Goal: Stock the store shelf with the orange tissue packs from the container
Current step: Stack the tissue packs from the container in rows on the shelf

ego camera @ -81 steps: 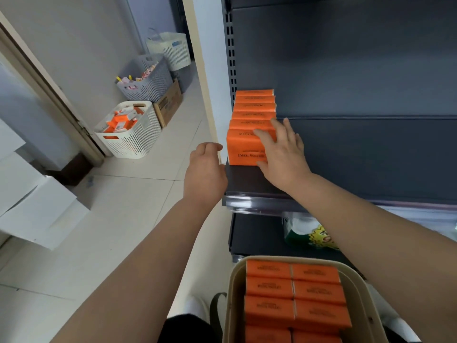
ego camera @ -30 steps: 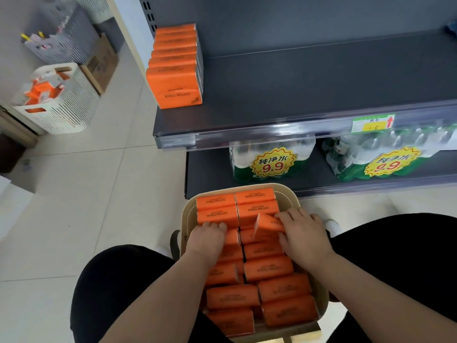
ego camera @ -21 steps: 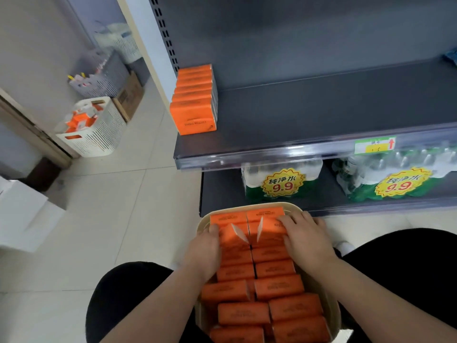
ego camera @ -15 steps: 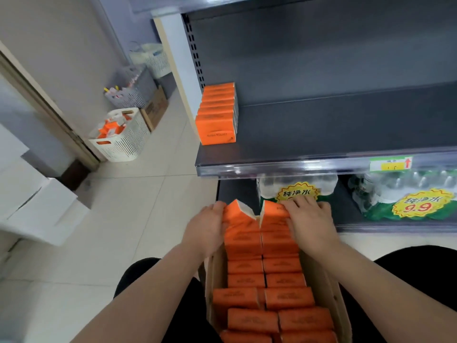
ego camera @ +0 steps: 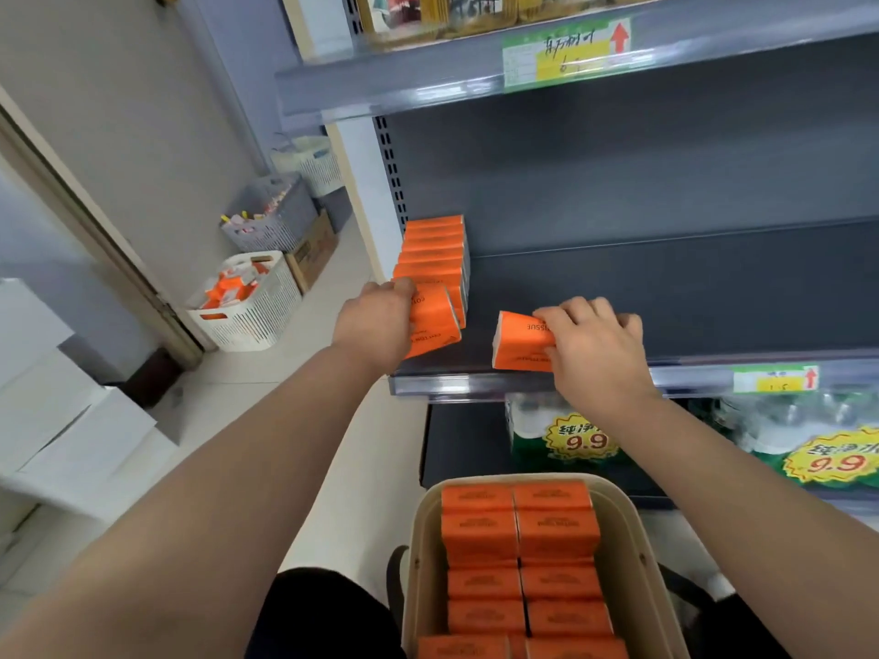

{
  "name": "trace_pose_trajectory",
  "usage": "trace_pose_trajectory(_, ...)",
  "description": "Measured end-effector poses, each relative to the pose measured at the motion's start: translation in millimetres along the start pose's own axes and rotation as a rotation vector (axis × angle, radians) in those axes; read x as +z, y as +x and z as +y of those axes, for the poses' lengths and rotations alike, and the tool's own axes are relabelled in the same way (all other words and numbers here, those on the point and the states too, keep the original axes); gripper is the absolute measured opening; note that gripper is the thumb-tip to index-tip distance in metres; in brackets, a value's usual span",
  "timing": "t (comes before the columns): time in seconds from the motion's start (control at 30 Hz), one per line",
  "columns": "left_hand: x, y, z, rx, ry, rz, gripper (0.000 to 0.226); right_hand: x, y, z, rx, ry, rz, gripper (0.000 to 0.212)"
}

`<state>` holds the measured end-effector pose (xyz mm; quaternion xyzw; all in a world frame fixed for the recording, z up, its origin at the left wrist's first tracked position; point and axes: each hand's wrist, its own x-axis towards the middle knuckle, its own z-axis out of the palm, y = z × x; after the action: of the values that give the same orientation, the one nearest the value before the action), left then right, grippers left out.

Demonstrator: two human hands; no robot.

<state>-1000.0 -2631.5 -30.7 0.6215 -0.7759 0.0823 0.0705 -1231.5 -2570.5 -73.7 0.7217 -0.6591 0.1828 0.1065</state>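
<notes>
Two orange packs had been lifted out of the container (ego camera: 632, 554) since half a second before. One was gripped by the left hand (ego camera: 376, 325) against the row (ego camera: 435, 249) at ten o'clock; another was held by the right hand (ego camera: 594, 344) beside it. The dark shelf (ego camera: 713, 297) lay mostly bare, above a tiled floor (ego camera: 333, 373).

The left hand (ego camera: 376, 325) grips an orange tissue pack (ego camera: 435, 325) at the front of the row of packs (ego camera: 435, 249) standing on the dark shelf (ego camera: 666, 297). Well to its right, the right hand (ego camera: 594, 344) clasps a second pack (ego camera: 518, 342) from above, tilted on the shelf near the front edge. Below the hands and nearer the person, a beige container (ego camera: 632, 539) holds two columns of orange packs (ego camera: 518, 563). Under the right hand, bottled water with yellow 9.9 tags (ego camera: 578, 437) sits on the lower shelf.
</notes>
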Motion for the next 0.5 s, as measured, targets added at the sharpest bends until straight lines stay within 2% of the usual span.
trace_pose_trajectory(0.33, 50.6, 49.3, -10.0, 0.076, 0.040, -0.018, 0.040, 27.8, 33.2, 1.8, -0.026, 0.022, -0.039, 0.052)
trace_pose_trajectory(0.5, 59.4, 56.3, -13.7, 0.034, -0.054, 0.099, 0.047, 35.1, 46.0, -10.7, -0.088, 0.122, -0.042, 0.047)
